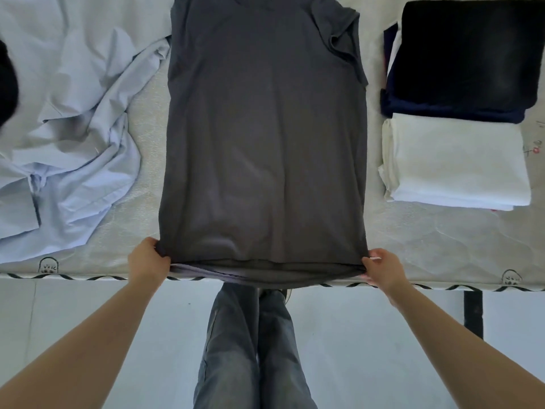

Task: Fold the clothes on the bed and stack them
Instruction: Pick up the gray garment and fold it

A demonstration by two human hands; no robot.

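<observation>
Grey tee (265,137) lay flat down the middle of the bed (413,237), hem at the near edge, collar end running out of the top of the view. Its far sleeve on the right was folded in and bunched. Left hand (149,259) pinched the hem's left corner, fingers curled round the cloth. Right hand (382,265) pinched the right corner the same way. The hem between them was stretched straight and hung a little over the bed edge.

Left of the tee, a crumpled pale blue shirt (67,137) lay unfolded, touching the tee's upper left side. A dark item (7,84) showed at the far left edge, too cut off to tell what it was.

Right of the tee and apart from it, folded clothes: a white piece (457,160) nearer, and behind it a black piece (472,51) atop a navy one (442,112).

Jeans-clad legs (250,343) stood below the bed edge on a pale floor (88,305).
</observation>
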